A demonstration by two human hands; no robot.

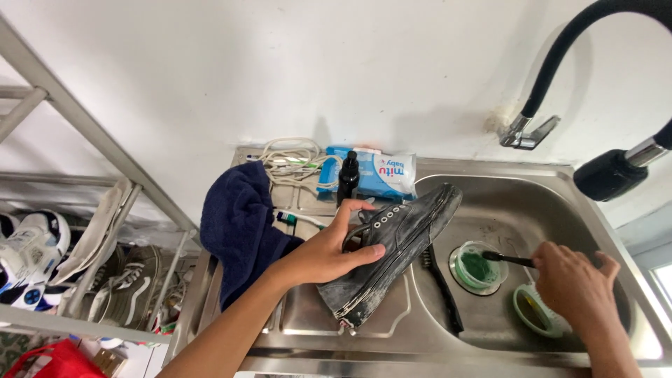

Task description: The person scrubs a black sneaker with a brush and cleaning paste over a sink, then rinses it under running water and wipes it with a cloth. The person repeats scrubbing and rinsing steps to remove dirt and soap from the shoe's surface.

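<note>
left hand point(329, 253) grips black shoe point(392, 245); right hand point(575, 283) dips brush point(505, 259).

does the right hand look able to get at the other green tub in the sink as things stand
Probably yes. The right hand lies right beside the second green tub, nothing between them, but it holds a brush dipped in the first tub, so that grip is taken.

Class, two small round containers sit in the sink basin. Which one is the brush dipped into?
The container with green paste, over the drain. The right hand holds the brush in it; the other container lies nearer the hand, untouched.
</note>
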